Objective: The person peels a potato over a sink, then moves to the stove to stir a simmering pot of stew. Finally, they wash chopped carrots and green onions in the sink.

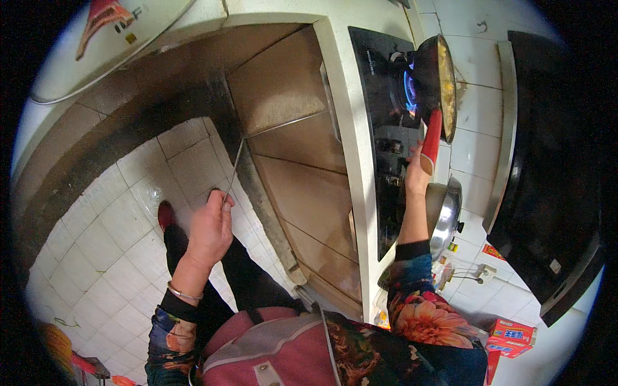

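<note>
My right hand [417, 171] is around the red handle [434, 140] of a dark frying pan [427, 82]. Yellowish food [447, 91] lies along the pan's inside, seen at a steep angle. Blue flame [410, 91] burns on the gas hob [386, 140] beside the pan's underside. Lower and to the left, my left hand [211, 229] grips a thin metal rod [235, 169] above the tiled floor. The rod seems to bend in front of the brown cabinet tiles; what its far end is, I cannot tell.
A lidded metal pot [443, 222] stands on the hob nearer my body. A dark range hood [545, 183] juts out at right. Beyond my right sleeve are a wall socket with plugs [484, 275] and a red box [512, 337]. The pale counter edge [345, 144] runs along the cabinets.
</note>
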### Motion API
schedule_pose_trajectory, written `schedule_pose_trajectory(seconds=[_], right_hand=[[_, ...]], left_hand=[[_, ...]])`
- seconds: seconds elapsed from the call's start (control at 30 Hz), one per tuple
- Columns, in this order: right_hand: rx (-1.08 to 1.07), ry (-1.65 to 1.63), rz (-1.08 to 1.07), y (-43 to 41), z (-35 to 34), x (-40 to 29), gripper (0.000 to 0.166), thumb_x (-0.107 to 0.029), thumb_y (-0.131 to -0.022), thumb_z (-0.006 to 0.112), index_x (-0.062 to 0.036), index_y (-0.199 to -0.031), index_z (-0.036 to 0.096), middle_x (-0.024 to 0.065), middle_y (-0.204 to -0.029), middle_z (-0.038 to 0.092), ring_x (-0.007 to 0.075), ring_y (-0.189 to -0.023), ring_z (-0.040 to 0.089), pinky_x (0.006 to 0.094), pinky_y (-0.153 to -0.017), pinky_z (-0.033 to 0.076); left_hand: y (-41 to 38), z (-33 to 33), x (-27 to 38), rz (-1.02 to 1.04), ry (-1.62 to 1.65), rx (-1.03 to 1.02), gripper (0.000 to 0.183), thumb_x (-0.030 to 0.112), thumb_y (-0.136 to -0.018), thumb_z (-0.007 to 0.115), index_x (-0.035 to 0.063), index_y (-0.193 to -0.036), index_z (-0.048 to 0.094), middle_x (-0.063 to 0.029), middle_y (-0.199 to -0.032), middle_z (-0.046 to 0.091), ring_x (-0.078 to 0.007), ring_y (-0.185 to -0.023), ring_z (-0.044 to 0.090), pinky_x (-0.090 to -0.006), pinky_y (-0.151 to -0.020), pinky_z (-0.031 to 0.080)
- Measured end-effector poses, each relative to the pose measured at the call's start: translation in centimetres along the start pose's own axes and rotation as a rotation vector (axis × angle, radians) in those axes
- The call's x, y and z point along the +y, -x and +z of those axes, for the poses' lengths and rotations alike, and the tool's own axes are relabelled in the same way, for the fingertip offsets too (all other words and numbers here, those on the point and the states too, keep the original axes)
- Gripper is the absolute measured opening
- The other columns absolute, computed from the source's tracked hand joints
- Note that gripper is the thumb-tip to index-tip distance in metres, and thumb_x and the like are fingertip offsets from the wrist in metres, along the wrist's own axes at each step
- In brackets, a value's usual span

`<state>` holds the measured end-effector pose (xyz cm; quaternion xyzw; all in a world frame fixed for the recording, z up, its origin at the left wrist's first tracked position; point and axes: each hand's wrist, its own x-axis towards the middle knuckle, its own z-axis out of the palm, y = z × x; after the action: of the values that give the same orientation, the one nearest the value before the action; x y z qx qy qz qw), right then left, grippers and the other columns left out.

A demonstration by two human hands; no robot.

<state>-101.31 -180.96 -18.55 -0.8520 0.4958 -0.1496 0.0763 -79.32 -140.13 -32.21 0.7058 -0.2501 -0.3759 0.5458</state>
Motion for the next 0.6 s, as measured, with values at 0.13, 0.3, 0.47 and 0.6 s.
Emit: schedule_pose_trajectory(seconds=[0.13, 0.3, 0.47, 0.6], right_hand=[[-0.413, -1.550, 0.453, 1.7, -2.9, -11.2, 0.083, -0.070, -0.086, 0.042, 0.0002, -0.129, 0.047, 0.0143, -0.113, 0.061, 0.0235, -0.098, 0.060, 0.0354, -0.078, 0.050], [-0.376, -1.758, 0.593, -0.8, -1.0, -13.1, 0.033, -0.035, -0.088, 0.064, -0.0060, -0.101, 0.055, 0.0055, -0.083, 0.062, 0.0198, -0.069, 0.060, 0.0328, -0.062, 0.049], [-0.189, -1.764, 0.570, -1.3, 0.1, -15.7, 0.016, -0.015, -0.087, 0.062, -0.0072, -0.090, 0.048, 0.0055, -0.072, 0.056, 0.0189, -0.063, 0.056, 0.0319, -0.058, 0.048], [-0.164, -1.761, 0.519, -1.6, 0.9, -16.1, 0.017, -0.013, -0.088, 0.061, -0.0030, -0.092, 0.048, 0.0075, -0.072, 0.057, 0.0198, -0.062, 0.056, 0.0329, -0.059, 0.050]], left_hand=[[1.0, -0.3, 2.0, 0.025, -0.016, 0.029, 0.005, 0.007, -0.094, 0.047, 0.0033, -0.096, 0.049, -0.0214, -0.083, 0.060, -0.0440, -0.079, 0.059, -0.0444, -0.065, 0.047], [2.1, -2.1, 5.3, 0.031, -0.021, 0.011, 0.007, 0.007, -0.094, 0.046, 0.0021, -0.098, 0.050, -0.0230, -0.084, 0.061, -0.0440, -0.082, 0.060, -0.0436, -0.067, 0.048], [3.8, -4.1, 8.7, 0.058, -0.111, 0.040, 0.007, 0.007, -0.095, 0.046, 0.0019, -0.095, 0.050, -0.0147, -0.066, 0.055, -0.0285, -0.059, 0.058, -0.0380, -0.056, 0.045], [4.9, -5.3, 10.5, 0.149, -0.178, 0.107, 0.006, 0.007, -0.095, 0.047, 0.0023, -0.092, 0.050, -0.0106, -0.064, 0.053, -0.0230, -0.057, 0.055, -0.0350, -0.054, 0.043]])
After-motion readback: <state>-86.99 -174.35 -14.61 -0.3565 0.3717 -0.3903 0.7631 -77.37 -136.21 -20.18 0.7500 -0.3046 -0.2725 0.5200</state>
